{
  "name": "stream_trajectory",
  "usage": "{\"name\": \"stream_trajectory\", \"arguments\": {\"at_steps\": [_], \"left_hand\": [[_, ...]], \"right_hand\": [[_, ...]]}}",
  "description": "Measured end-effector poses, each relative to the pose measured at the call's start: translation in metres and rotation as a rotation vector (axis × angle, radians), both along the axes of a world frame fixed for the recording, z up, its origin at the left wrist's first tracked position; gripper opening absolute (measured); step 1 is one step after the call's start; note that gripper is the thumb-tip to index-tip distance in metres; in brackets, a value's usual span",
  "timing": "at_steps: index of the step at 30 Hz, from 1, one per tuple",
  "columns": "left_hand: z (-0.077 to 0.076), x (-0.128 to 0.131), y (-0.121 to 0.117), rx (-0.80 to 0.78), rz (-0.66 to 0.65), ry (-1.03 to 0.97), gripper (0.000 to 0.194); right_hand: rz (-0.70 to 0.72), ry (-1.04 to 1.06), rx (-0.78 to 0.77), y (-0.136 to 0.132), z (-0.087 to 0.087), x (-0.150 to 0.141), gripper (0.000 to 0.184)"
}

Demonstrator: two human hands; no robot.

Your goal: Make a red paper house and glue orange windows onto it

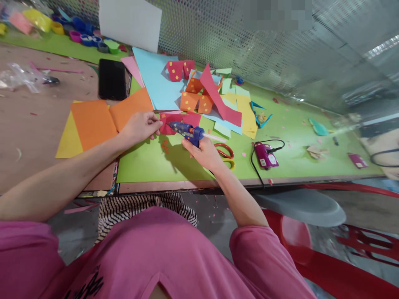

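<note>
My right hand point(205, 153) is wrapped around a blue glue gun point(188, 131), with a clear glue stick point(215, 137) poking out of its back end. The nozzle points left, over a red paper piece point(167, 124) with small yellow squares. At that paper's left edge my left hand point(143, 126) has its fingers curled in and closed on it. Small orange paper bits point(165, 146) lie just below. Behind are a folded red piece with yellow squares point(175, 71), similar orange pieces point(189, 101) and a long red strip point(218, 97).
Scissors point(229, 151) with red and yellow handles lie beside my right hand. Orange sheets point(93, 124), a black tablet or phone point(112, 79) and light blue paper point(158, 83) are to the left and behind. A purple power bank point(266, 155) with a black cable sits right, near the table edge.
</note>
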State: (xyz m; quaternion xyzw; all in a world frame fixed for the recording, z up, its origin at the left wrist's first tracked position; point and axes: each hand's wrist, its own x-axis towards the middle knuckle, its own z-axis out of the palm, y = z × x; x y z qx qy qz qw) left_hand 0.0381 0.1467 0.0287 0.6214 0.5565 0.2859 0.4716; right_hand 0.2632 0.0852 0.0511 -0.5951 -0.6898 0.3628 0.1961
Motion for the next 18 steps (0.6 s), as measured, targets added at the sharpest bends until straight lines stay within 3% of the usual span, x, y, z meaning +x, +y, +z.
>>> {"name": "stream_trajectory", "arguments": {"at_steps": [11,18], "left_hand": [[-0.0031,-0.0003,0.0007,-0.001,0.003,-0.019,0.014],[-0.0012,0.0,-0.0004,-0.002,0.014,-0.01,0.014]], "right_hand": [[-0.024,-0.039,-0.008,-0.0015,0.0005,-0.0003,0.047],[-0.023,-0.037,0.004,-0.0014,-0.0006,-0.0019,0.038]]}}
